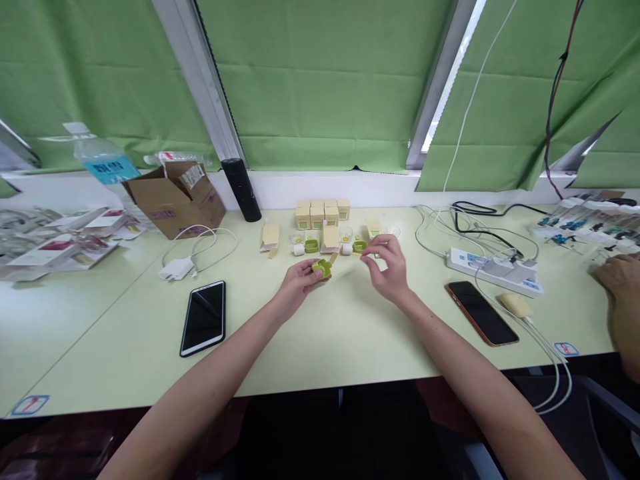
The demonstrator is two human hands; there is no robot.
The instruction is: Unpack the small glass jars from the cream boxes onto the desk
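Observation:
In the head view, my left hand (299, 280) is closed around a small green flower-shaped case (324, 268), held just above the table. My right hand (389, 270) is raised to the right of it, thumb and fingertips drawn together; whatever lies between them is too small to make out. Beyond the hands sit two more green cases, one on the left (311, 245) and one on the right (359, 246). Beside each is a small white cylinder, at the left (299, 249) and the right (346, 249). An opened cardboard box (330, 239) lies between them.
Small closed boxes (317, 215) stand behind in a row. A white phone (203, 319) and charger (177, 269) lie left, near a carton (175, 200) and black cylinder (241, 190). At right are a dark phone (481, 312), a power strip (493, 272), cables and another person's hand (620, 277).

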